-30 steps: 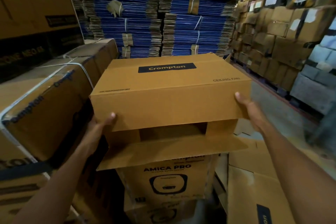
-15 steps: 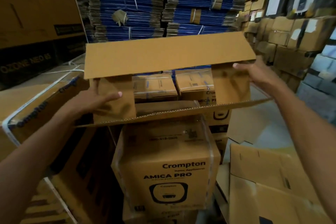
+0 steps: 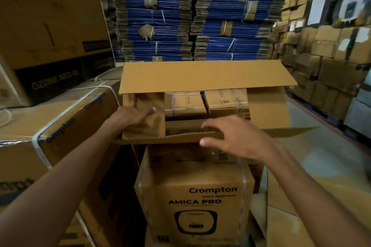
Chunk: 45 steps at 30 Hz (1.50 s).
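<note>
— So, what is filling the back, at twelve o'clock?

— Stacks of flattened blue cartons [image 3: 160, 16] are standing there in bundles. I'm guessing they are supplying the blanks for the work in front.

— And at nine o'clock?

— A big strapped box [image 3: 60, 126] is sitting just beside the work spot, touching neither hand.

— Where is the carton that is being worked on?

— The carton [image 3: 206, 75] is sitting dead centre with its open end facing the person. It is seemingly resting on the AMICA PRO box [image 3: 192, 196] at six o'clock, which is serving as a bench at working height. Its far long flap is standing up toward twelve o'clock, so the mouth is gaping and small boxes [image 3: 184, 103] are showing through from behind.

— What are the hands doing?

— The left hand [image 3: 133, 116], at nine o'clock of the mouth, is lying flat with straight fingers on the side flap [image 3: 148, 132]. It is pressing the flap inward, probably so that the long flaps can be folding over it. The right hand [image 3: 232, 138] is hovering at five o'clock over the near flap [image 3: 176, 140], fingers spread and relaxed, gripping nothing. It is blurring, so I'm not able to tell whether the thumb is touching the flap's edge.
</note>
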### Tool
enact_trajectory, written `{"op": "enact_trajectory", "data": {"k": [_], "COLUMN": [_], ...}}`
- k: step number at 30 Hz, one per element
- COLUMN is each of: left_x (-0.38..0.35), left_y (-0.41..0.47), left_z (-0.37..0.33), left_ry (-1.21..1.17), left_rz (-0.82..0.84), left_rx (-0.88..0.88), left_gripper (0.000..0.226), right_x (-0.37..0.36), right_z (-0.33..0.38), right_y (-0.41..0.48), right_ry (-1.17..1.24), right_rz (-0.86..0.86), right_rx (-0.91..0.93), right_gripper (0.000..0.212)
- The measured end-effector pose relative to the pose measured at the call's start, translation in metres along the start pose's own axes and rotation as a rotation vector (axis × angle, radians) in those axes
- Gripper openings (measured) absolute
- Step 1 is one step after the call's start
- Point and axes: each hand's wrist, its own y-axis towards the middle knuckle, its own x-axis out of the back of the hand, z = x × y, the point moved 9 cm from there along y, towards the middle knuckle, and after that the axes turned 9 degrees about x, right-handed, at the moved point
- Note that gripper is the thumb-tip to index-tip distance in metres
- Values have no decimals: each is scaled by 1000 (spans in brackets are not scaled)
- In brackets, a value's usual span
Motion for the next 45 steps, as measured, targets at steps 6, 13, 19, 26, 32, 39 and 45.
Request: {"op": "enact_trajectory", "data": {"k": [6,13,19,26,32,39,45], "left_x": [34,101,77,23,48,96,107], "left_y": [-21,-67,-8,16,15,-15,-52], "left_z": [-32,-84,-94,-92,-93,-71,-25], "left_ry": [218,-14,-117,10,-75,-254,-503], "left_rz": [-347,-839,-589,-380,-326,-269,-644], "left_rx": [-143,-463,-403,-315,-442,-492,-448], "left_gripper": [51,42,96,145,127,96,61], "right_x": [-18,-16,-13,-4,1,9,16], "right_z": [7,7,20,12,8,4,-5], "right_y": [15,-6,-16,-16,-9,0,7], "right_ry": [-271,-203,-261,-269,-246,-234,-268], "right_rz": [-163,-382,-461,-520,-566,-590,-606], "right_rx": [179,212,276,238,211,227,210], "right_gripper": [24,31,32,36,37,33,32]}}
